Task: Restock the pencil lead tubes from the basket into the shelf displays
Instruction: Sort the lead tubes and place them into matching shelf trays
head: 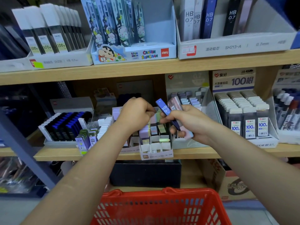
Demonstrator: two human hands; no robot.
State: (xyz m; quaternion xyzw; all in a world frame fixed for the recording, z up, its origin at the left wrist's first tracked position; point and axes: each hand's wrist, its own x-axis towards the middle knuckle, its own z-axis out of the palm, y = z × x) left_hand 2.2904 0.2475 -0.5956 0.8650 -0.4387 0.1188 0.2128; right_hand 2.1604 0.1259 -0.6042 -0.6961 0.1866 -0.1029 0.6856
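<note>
My right hand [186, 122] grips a bundle of lead tubes: a blue one marked HB 0.7 [165, 109] and pink ones [176, 103] behind it. My left hand [136, 114] is curled over the pastel tubes [154, 129] standing in a small white display box [155, 155] at the middle shelf's front edge; its fingertips pinch the top of one tube. Both hands meet above this box. A red basket [160, 207] sits below, between my arms; its contents are not visible.
The middle shelf [194, 152] holds a tray of blue-black tubes [65, 125] at left and a box of 100-count tubes [248, 120] at right. The upper shelf carries a Crayon Shinchan box [134, 52] and an HB 0.7 box [227, 46]. A dark box [146, 174] stands under the shelf.
</note>
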